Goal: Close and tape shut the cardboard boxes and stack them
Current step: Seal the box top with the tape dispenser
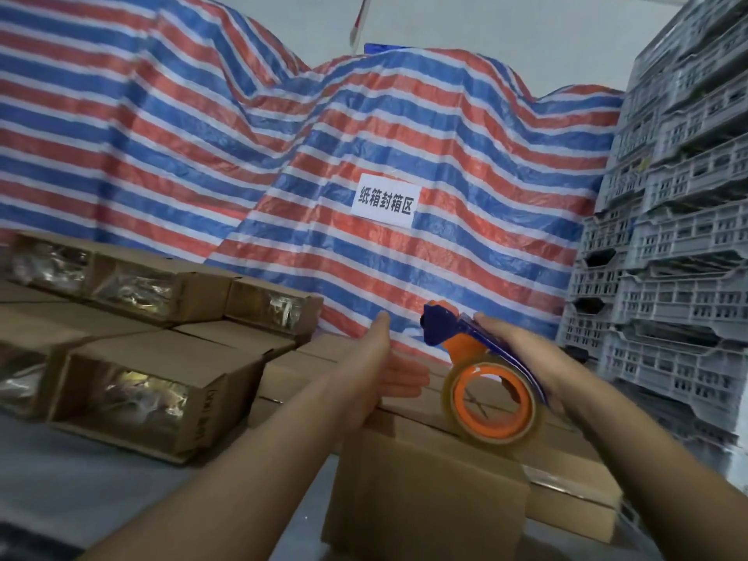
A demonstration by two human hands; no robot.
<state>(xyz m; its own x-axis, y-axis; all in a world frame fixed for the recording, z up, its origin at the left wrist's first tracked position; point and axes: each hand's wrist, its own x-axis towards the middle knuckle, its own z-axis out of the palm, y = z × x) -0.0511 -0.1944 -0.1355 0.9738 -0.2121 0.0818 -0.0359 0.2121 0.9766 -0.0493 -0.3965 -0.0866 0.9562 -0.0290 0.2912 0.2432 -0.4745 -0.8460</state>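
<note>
I saw the box (425, 487) standing nearest the camera, its flaps down, and I took everything else from it. The right hand (522, 350) hovered over the far right part of its top, fingers wrapped round the handle of a blue and orange tape dispenser (465, 350). The roll of clear tape (491, 400) on that dispenser touched the box top near the middle seam. The left hand (380, 366) lay just left of the roll with its fingers straight and released, the edge of the palm resting on the box's top left edge; it held nothing.

Behind the box, more closed boxes (299, 366) sat in a low row. Well to the left of it, taped boxes (149, 402) lay on their sides in a stack, their shiny taped ends turned toward me. Beyond the box hung a red, white and blue striped tarp (243, 147) bearing a white paper sign (385, 200) with printed characters. To the right of the box rose a tall stack of grey plastic crates (672, 236).
</note>
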